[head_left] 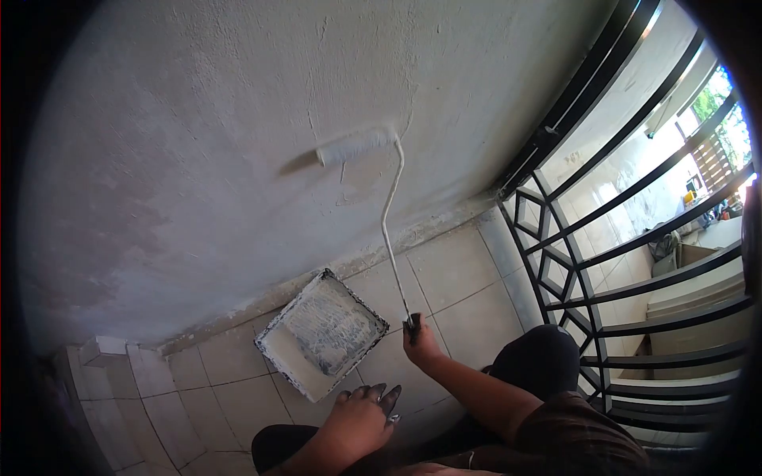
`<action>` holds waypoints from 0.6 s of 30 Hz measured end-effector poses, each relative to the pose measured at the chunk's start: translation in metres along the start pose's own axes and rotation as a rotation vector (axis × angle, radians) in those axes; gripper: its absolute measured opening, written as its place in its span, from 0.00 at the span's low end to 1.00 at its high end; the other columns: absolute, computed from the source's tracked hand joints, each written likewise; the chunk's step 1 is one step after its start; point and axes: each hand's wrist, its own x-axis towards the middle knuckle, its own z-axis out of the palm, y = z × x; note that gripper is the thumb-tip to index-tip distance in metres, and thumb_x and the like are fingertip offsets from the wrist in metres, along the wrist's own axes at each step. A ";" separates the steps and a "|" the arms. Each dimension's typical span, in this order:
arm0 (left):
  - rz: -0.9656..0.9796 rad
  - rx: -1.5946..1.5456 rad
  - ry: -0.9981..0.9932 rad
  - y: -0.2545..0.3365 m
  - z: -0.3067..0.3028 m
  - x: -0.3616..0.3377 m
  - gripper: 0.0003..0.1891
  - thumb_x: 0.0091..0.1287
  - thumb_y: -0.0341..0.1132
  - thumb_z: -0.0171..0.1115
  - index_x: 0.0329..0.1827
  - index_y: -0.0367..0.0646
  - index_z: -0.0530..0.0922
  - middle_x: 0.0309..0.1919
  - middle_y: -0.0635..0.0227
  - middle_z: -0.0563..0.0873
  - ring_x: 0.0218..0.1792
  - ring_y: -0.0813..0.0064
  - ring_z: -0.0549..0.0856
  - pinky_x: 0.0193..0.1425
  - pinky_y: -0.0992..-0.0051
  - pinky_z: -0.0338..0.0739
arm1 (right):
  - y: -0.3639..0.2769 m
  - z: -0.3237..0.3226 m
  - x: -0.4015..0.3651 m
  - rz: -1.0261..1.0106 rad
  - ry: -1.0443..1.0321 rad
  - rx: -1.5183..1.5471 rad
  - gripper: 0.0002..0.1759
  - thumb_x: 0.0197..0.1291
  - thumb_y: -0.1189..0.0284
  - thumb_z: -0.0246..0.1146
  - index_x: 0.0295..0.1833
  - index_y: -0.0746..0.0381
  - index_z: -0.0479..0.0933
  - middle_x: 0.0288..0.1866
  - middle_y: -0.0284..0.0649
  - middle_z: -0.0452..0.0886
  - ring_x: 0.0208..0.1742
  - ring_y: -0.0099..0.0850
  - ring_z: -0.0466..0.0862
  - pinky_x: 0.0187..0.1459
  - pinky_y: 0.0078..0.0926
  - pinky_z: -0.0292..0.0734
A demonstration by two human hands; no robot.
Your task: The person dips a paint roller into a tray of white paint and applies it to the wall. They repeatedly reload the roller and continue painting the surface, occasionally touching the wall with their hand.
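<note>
A paint roller [359,147] with a white, paint-covered sleeve rests against the wall [238,119]. Its long bent wire frame runs down to a dark handle, and my right hand [422,346] is closed around that handle. My left hand [361,417] hangs over my knee with fingers apart and nothing in them; the fingertips look dark. Just beyond it, a paint tray [321,337] lies on the floor, its rim and ribbed slope smeared with white paint. White paint pools in the tray's near-left end.
A black metal gate [583,274] stands at my right, with daylight and household items behind it. Pale tiles [460,270] cover the floor up to the wall's base. Tiled steps or a ledge [119,381] sit at the lower left. My knees are bent close to the tray.
</note>
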 end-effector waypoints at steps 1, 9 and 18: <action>-0.001 0.008 -0.008 0.001 -0.001 0.000 0.29 0.67 0.47 0.57 0.70 0.46 0.67 0.63 0.57 0.75 0.63 0.57 0.75 0.63 0.55 0.69 | 0.003 0.003 -0.008 0.034 0.009 -0.022 0.19 0.63 0.70 0.60 0.54 0.66 0.64 0.31 0.59 0.78 0.35 0.62 0.79 0.34 0.54 0.73; -0.003 0.001 0.059 0.009 0.007 0.001 0.27 0.68 0.47 0.56 0.69 0.46 0.70 0.62 0.59 0.76 0.62 0.60 0.76 0.62 0.56 0.69 | 0.031 0.025 -0.054 0.226 -0.115 -0.102 0.16 0.66 0.65 0.58 0.50 0.64 0.65 0.31 0.61 0.79 0.37 0.64 0.79 0.36 0.56 0.73; -0.001 0.035 0.099 0.022 0.010 -0.002 0.28 0.68 0.47 0.56 0.69 0.47 0.69 0.63 0.59 0.76 0.62 0.61 0.76 0.63 0.56 0.69 | 0.033 0.006 -0.064 0.120 -0.070 0.042 0.15 0.64 0.68 0.57 0.51 0.63 0.66 0.31 0.57 0.80 0.37 0.59 0.81 0.35 0.51 0.74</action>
